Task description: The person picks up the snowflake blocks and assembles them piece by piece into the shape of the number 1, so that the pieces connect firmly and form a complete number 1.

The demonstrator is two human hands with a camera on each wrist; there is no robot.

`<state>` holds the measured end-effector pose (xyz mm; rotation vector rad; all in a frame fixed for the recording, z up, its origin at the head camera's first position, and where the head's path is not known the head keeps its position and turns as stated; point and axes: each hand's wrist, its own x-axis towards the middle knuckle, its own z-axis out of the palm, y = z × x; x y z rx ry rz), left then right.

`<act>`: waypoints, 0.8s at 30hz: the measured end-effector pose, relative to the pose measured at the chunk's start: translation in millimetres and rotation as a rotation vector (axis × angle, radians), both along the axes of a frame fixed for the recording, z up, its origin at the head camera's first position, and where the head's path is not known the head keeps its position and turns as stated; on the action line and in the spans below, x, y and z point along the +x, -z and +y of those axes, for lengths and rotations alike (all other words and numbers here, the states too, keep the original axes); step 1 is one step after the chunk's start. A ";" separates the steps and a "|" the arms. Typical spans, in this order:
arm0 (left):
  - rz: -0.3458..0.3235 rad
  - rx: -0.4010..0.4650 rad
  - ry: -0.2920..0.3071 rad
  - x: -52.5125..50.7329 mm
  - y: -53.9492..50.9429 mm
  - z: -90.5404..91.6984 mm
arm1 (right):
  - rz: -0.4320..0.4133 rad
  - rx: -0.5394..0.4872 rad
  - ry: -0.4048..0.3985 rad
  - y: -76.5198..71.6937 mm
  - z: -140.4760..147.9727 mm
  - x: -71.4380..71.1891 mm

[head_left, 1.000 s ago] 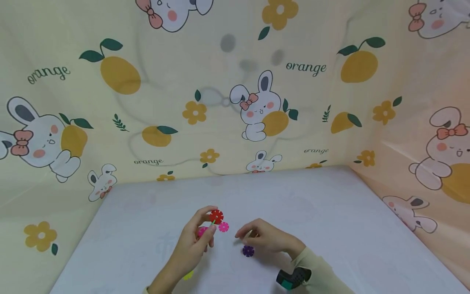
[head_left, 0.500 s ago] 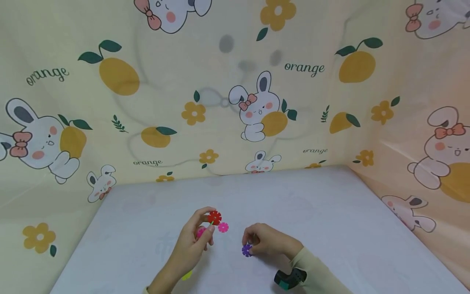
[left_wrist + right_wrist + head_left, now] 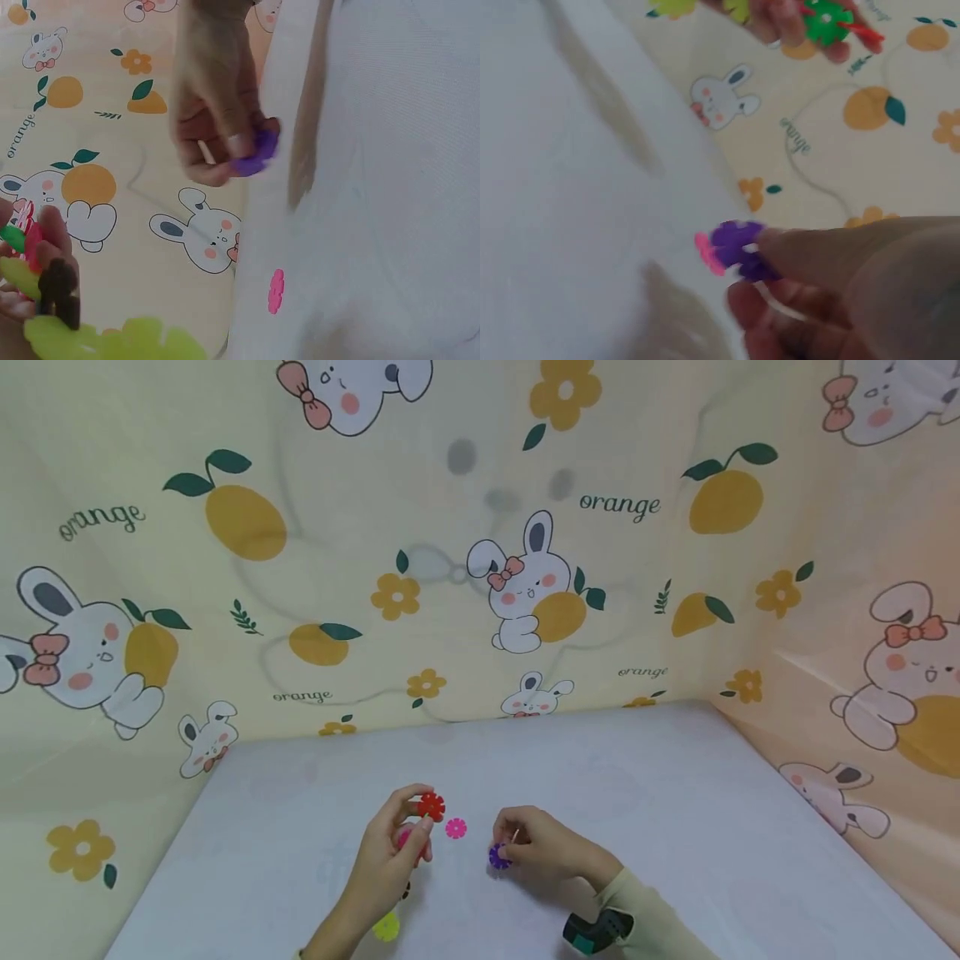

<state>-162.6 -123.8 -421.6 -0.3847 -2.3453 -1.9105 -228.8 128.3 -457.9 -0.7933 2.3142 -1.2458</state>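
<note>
Pinched in my right hand (image 3: 551, 843) is a purple notched plastic disc (image 3: 499, 857), just above the table. My left hand (image 3: 390, 843) grips a joined cluster of similar discs: a red disc (image 3: 431, 807) at the fingertips, a pink one (image 3: 406, 838) by the palm and a green disc (image 3: 828, 22) seen in the right wrist view. A yellow-green disc (image 3: 112, 341) and a dark disc (image 3: 60, 289) hang at the near end of this cluster. Between the hands, a loose pink disc (image 3: 456, 828) lies on the table. Fingers hide much of the cluster.
The white table (image 3: 637, 777) stretches under both hands. Behind and beside it hangs a cream cloth (image 3: 337, 527) printed with rabbits and oranges. A black band (image 3: 598, 932) sits around the right wrist.
The right fingers have closed on the purple disc and lifted it slightly from the table. My left hand, with its cluster, has shifted a little to the left; more of the yellow-green disc shows.
</note>
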 end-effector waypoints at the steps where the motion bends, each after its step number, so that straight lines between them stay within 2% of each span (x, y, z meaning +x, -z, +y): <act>1: -0.012 -0.005 0.004 0.2 0.1 0.1 | -0.008 -0.039 0.017 -1.0 -0.4 -0.1; 6: -0.036 -0.059 0.049 1.3 0.0 0.8 | -0.057 -0.238 0.071 -6.6 -1.4 -0.8; 14: -0.010 -0.097 0.072 1.4 0.5 0.1 | -0.111 -0.444 0.081 -17.3 -2.7 4.0; 20: 0.028 -0.091 0.106 1.3 2.0 -0.3 | -0.131 -0.521 0.115 -24.5 -6.2 9.7; 24: -0.013 -0.092 0.098 1.7 1.1 0.3 | -0.143 -0.544 0.133 -29.0 -8.1 13.3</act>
